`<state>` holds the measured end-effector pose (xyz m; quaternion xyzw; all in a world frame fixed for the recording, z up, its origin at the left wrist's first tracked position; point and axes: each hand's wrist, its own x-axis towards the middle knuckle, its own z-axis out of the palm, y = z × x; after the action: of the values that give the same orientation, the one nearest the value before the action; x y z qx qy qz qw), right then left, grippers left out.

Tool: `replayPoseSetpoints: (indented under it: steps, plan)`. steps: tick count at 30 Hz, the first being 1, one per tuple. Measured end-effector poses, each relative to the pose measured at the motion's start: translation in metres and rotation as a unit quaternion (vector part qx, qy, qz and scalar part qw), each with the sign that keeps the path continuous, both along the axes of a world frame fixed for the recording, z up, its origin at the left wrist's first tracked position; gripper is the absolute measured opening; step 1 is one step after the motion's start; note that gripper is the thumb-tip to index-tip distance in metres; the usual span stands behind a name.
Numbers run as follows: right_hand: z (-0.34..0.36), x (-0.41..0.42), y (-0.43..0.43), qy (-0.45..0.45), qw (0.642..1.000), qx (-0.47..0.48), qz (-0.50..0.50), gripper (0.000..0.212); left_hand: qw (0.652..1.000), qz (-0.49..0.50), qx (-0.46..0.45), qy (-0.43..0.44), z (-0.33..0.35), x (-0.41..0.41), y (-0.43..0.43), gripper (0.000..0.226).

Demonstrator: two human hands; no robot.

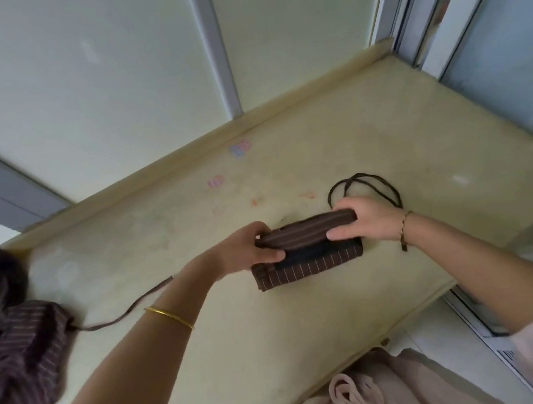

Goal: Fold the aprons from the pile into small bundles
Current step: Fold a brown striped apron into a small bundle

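**Both hands rolling a striped apron on the counter**

A pale pink drawstring [354,393], tied in a bow on soft pink clothing, hangs closest to the lens. Above it, the left hand [247,248] and right hand [362,219] each curl around one end of a rolled-over fold of one brown apron [311,268], thumbs underneath and fingers over the top. The apron is woven cloth with thin pale pinstripes. It is folded into a small rectangle that lies flat on the counter [309,331], with the rolled part raised over its far edge. One thin dark cord [374,184] loops on the counter just behind the right hand.

The left wrist carries one plain gold bangle [170,316], and the right wrist carries one thin bracelet [404,227].

At the left edge sits a crumpled pile [11,337] of the same striped cloth, with one narrow tie [130,308] trailing toward the left forearm. The counter is smooth, cream and scuffed, and two small pastel stickers [241,147] lie near its back rim.
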<state>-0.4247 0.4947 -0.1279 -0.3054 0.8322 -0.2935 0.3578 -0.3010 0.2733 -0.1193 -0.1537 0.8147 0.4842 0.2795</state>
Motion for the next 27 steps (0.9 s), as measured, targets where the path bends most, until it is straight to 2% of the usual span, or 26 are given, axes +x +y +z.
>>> replayPoseSetpoints:
  steps: [2, 5, 7, 9, 11, 13, 14, 15, 16, 17, 19, 22, 25, 27]
  plan:
    - [-0.008, 0.003, -0.002, 0.022, 0.998, -0.024, -0.052, 0.021, 0.992, 0.109, 0.064, -0.012, -0.009, 0.004, -0.001, 0.027]
    - [-0.026, 0.008, -0.011, 0.052, 0.992, -0.018, -0.112, 0.022, 0.982, 0.183, 0.049, -0.015, -0.021, 0.007, 0.004, 0.026]
    - [-0.036, 0.01, -0.018, 0.103, 0.985, 0.025, -0.136, 0.031, 0.974, 0.228, 0.013, 0.0, -0.025, 0.006, 0.01, 0.027]
    - [-0.041, 0.015, -0.025, 0.164, 0.972, 0.093, -0.14, 0.036, 0.972, 0.218, -0.087, 0.02, -0.028, 0.004, 0.016, 0.027]
    - [-0.043, 0.018, -0.034, 0.199, 0.957, 0.144, -0.153, 0.039, 0.961, 0.149, -0.231, 0.019, -0.026, 0.0, 0.022, 0.029]
    - [-0.039, 0.018, -0.041, 0.199, 0.947, 0.176, -0.182, 0.045, 0.905, 0.043, -0.42, 0.056, -0.02, -0.009, 0.028, 0.035]
    - [-0.037, 0.016, -0.043, 0.195, 0.943, 0.192, -0.191, 0.049, 0.873, -0.006, -0.477, 0.101, -0.017, -0.016, 0.033, 0.038]
    - [-0.035, 0.014, -0.045, 0.191, 0.94, 0.206, -0.194, 0.05, 0.856, -0.04, -0.494, 0.148, -0.014, -0.023, 0.038, 0.039]
    - [-0.034, 0.013, -0.045, 0.186, 0.939, 0.216, -0.193, 0.051, 0.859, -0.064, -0.478, 0.171, -0.013, -0.03, 0.045, 0.039]
    - [-0.035, 0.011, -0.044, 0.182, 0.94, 0.216, -0.192, 0.052, 0.878, -0.078, -0.442, 0.168, -0.013, -0.038, 0.053, 0.035]
    - [-0.039, 0.008, -0.039, 0.162, 0.949, 0.193, -0.192, 0.05, 0.911, -0.107, -0.383, 0.109, -0.015, -0.051, 0.065, 0.027]
    - [-0.044, 0.001, -0.023, 0.089, 0.974, 0.104, -0.18, 0.038, 0.915, -0.144, -0.375, 0.044, -0.017, -0.063, 0.064, 0.035]
    - [-0.046, -0.013, -0.002, 0.045, 0.97, -0.002, -0.239, 0.004, 0.91, -0.172, -0.377, 0.022, -0.016, -0.07, 0.06, 0.038]
    - [-0.048, -0.021, 0.011, 0.076, 0.971, -0.007, -0.228, 0.02, 0.914, -0.169, -0.368, 0.003, -0.017, -0.075, 0.061, 0.037]
